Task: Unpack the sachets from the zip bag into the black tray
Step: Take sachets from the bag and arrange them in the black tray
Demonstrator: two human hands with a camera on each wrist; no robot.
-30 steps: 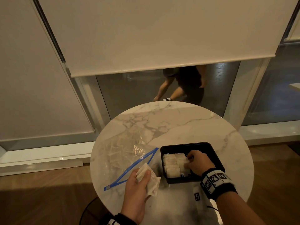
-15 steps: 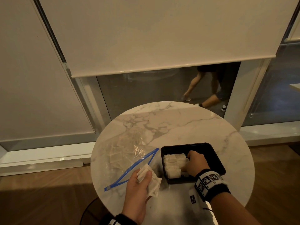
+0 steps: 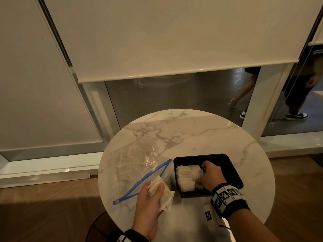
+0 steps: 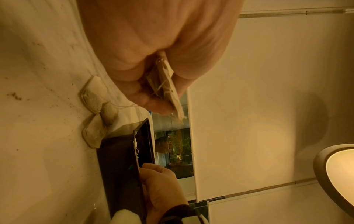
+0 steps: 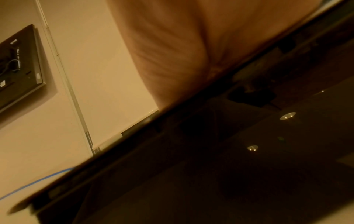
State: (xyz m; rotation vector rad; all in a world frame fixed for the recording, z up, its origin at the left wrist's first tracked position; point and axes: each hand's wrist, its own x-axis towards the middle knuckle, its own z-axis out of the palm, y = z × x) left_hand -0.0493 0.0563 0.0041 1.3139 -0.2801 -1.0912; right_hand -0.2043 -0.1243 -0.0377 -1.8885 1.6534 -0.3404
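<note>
Appears to be a café or lobby. Round marble table (image 3: 201, 135), roller blinds (image 3: 174, 35), glazed frontage with passers-by (image 3: 295, 95).

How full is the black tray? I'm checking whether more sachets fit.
Partly full. Sachets fill the black tray's left side; its right side shows bare bottom beyond the right hand.

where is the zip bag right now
In the head view the zip bag lies flat on the marble table, left of the black tray, its blue-edged mouth beside the left hand.

One black tray (image 3: 232, 167), one zip bag (image 3: 132, 163), two hands.
</note>
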